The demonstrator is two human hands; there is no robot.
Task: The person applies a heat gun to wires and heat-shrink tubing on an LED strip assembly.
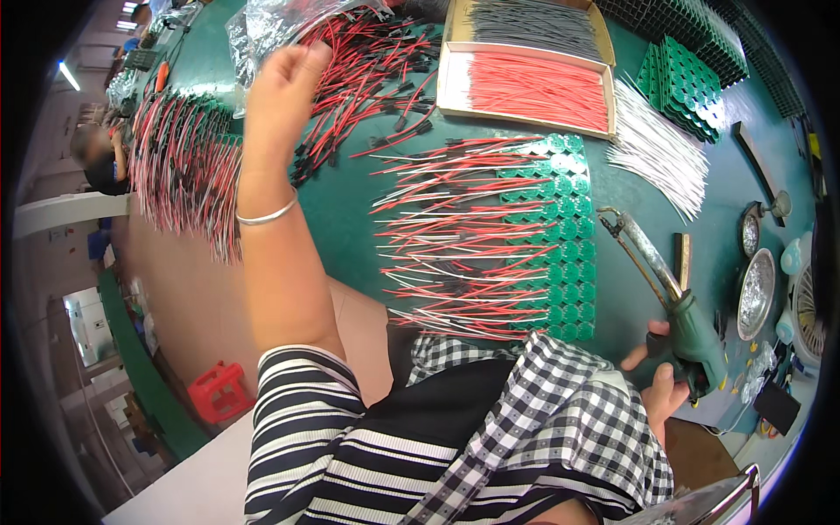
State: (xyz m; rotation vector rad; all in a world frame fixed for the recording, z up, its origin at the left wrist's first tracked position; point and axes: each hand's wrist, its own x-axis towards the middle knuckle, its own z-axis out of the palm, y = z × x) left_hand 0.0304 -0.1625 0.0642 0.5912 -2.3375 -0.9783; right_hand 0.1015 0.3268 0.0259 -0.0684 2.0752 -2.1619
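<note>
My left hand [284, 83] reaches out to the far left, its fingers curled closed beside a loose pile of red and black wires with black connectors [363, 74]. Whatever is between those fingers, if anything, is hidden. At the right, my right hand [662, 395] grips a green-handled soldering gun [696, 337], its bent metal tip pointing away and to the left. Between my hands lies a panel of round green circuit boards [570, 254]. Rows of red, white and black wires [464, 232] fan out leftward from it.
A divided cardboard box [525, 122] holds red and black wires. White wires [661, 149] and stacked green boards [681, 87] lie to its right. A metal dish [756, 293] and a fan [803, 302] stand at far right. Wired boards [188, 166] hang over the left edge.
</note>
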